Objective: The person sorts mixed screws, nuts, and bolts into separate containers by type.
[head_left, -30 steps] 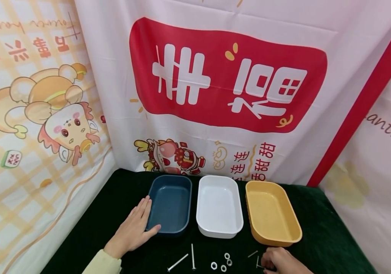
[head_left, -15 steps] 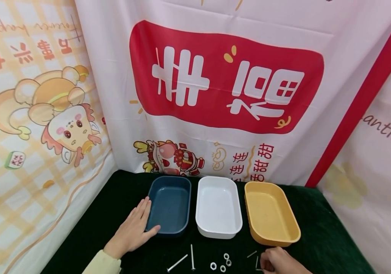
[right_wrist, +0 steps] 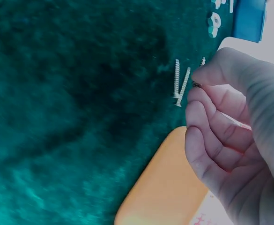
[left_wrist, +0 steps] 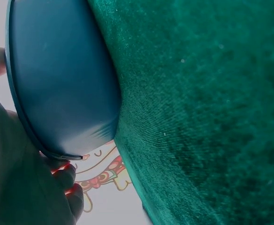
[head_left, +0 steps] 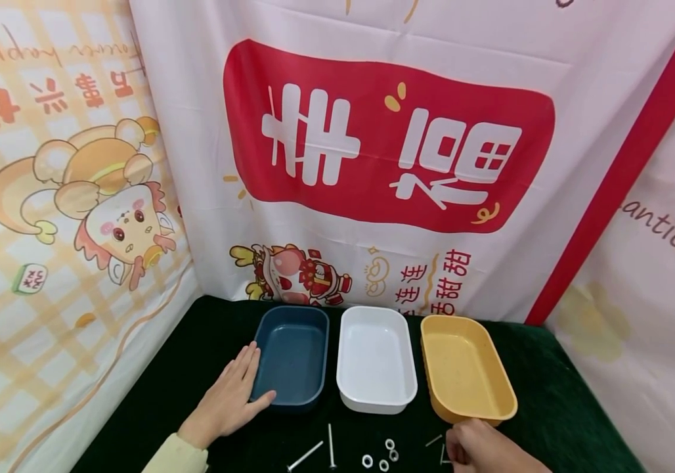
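My left hand (head_left: 228, 397) rests against the left side of the blue tray (head_left: 293, 355), fingers straight and the thumb spread to its front corner. In the left wrist view the fingertips lie at the rim of the same tray (left_wrist: 62, 75). Just in front of the yellow tray (head_left: 470, 371), my right hand (head_left: 479, 447) pinches a small screw (right_wrist: 196, 85) between thumb and index finger; most of it is hidden. Two other small screws (right_wrist: 176, 77) lie close by on the cloth, and a further screw tip (right_wrist: 203, 61) shows behind the thumb.
A white tray (head_left: 376, 361) stands between the blue and yellow ones on dark green cloth (head_left: 562, 394). In front lie two long bolts (head_left: 305, 456) and several nuts (head_left: 368, 461). Printed curtains (head_left: 391, 263) rise behind and at both sides.
My right hand has shifted slightly left and up, nearer the yellow tray's front edge, with its fingers still together. The left hand keeps its place on the blue tray.
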### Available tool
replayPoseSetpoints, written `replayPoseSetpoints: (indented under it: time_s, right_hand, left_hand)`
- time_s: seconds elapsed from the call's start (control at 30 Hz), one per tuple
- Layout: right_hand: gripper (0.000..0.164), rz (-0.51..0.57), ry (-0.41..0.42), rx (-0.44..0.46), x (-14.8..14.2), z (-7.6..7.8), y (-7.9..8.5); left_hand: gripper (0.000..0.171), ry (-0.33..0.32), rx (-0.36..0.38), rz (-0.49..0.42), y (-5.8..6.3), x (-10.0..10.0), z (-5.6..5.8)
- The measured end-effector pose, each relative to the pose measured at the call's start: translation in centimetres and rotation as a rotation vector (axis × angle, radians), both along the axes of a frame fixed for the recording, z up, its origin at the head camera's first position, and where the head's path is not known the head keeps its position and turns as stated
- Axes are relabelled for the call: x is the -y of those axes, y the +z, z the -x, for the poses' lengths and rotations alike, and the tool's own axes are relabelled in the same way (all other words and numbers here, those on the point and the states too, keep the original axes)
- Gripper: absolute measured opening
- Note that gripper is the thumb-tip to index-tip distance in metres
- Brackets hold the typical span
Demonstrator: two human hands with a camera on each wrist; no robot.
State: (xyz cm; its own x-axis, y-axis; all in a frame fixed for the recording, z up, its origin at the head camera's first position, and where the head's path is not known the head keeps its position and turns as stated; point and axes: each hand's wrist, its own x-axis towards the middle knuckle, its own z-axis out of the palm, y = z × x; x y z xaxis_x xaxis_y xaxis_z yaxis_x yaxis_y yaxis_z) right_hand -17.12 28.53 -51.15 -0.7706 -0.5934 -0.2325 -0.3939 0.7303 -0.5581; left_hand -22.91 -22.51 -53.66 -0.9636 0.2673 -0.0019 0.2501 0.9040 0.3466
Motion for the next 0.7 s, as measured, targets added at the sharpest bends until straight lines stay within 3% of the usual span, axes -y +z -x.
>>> replayPoseSetpoints:
  time_s: [0.23, 0.7]
  right_hand:
    - [0.010, -0.036, -0.019, -0.003, 1.0, 0.5, 2.1]
    - [0.019, -0.087, 0.111, -0.245, 5.1, 2.9, 6.0]
  left_hand:
    - [0.103, -0.001, 0.000, -0.001, 0.0, 0.0, 0.1]
    - [0.102, 0.000, -0.017, 0.009, 0.1, -0.1, 0.0]
